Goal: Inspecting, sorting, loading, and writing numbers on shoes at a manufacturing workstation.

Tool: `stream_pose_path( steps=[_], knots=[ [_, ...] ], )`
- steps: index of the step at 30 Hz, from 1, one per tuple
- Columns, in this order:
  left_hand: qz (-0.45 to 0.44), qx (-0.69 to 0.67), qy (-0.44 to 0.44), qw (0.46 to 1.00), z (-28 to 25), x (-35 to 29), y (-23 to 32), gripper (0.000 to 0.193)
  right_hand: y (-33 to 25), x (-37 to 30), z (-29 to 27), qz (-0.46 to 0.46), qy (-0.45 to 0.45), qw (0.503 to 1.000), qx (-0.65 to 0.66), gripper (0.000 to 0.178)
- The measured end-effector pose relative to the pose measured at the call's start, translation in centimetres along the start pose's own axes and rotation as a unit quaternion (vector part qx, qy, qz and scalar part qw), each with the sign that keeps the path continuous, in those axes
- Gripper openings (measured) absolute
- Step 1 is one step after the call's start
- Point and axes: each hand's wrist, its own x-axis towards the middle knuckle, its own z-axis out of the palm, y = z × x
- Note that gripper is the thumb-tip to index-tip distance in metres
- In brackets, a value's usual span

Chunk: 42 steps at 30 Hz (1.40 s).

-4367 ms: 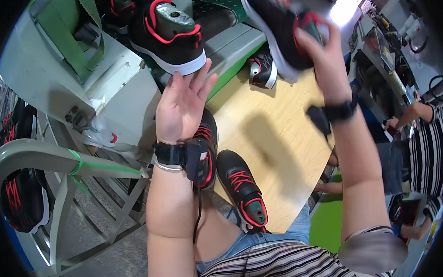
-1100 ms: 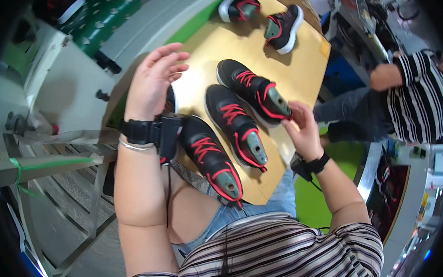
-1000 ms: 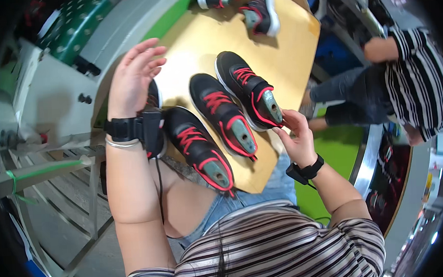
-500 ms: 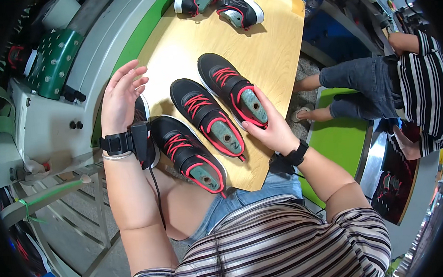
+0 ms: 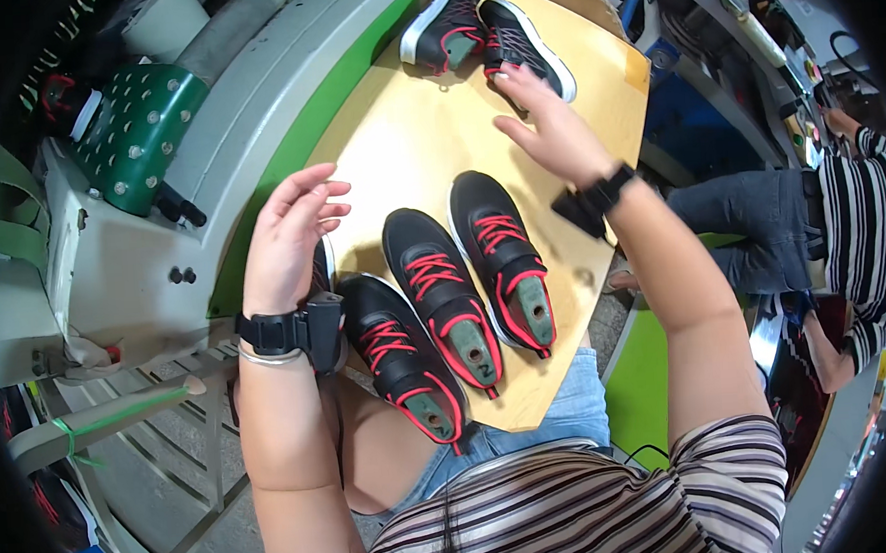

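Note:
My right hand (image 5: 561, 135) reaches over the board with its fingers stretched out, the tips at the heel of a black sneaker (image 5: 528, 47) with a white sole. Whether they touch it I cannot tell. Beside that shoe stands its like, another black sneaker (image 5: 445, 21). My left hand (image 5: 296, 234) is empty, fingers apart and loosely bent, above a mostly hidden shoe at the left. Nearer me lie three black sneakers with red laces, a left one (image 5: 370, 310), a middle one (image 5: 416, 248) and a right one (image 5: 479, 199), each with a green shoe last inside.
The shoes are on a light wooden board (image 5: 396, 149). Along its left runs a pale machine body (image 5: 263, 96) with a green edge and a green studded part (image 5: 140, 137). At the right a co-worker in a striped shirt (image 5: 856, 225) stands by a green surface (image 5: 628, 367).
My right hand has let go of the right near sneaker, which now lies beside the middle one, and moved to the far pair. My left hand stays open. The whole view has shifted.

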Motion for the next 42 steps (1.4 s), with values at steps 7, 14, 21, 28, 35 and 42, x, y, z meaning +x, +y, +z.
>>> stream_pose_path(
  steps=[7,14,21,28,35,42],
  knots=[
    [-0.017,0.012,0.012,1.000,0.7,-0.3,0.5,0.032,11.7,6.6,0.4,0.158,0.077,0.974,-0.146,0.090],
    [-0.014,0.010,0.006,1.000,0.7,0.2,0.2,0.031,12.9,-0.4,-4.7,0.401,0.014,0.901,0.164,0.079],
    [-0.011,0.006,0.014,1.000,0.4,0.0,0.1,0.033,-1.4,-15.1,-4.4,0.293,0.021,0.936,0.195,0.085],
    [-0.004,0.012,0.004,1.000,-0.5,0.4,-0.2,0.038,-10.1,-20.5,-5.0,0.312,0.007,0.903,0.296,0.091],
    [-0.005,-0.001,0.019,1.000,0.2,0.1,0.1,0.035,-7.3,-13.6,-8.1,0.225,0.013,0.948,0.224,0.089],
    [-0.005,-0.004,0.007,1.000,0.4,0.1,0.0,0.033,2.3,10.4,-3.0,0.323,-0.140,0.908,0.228,0.084]
  ],
)
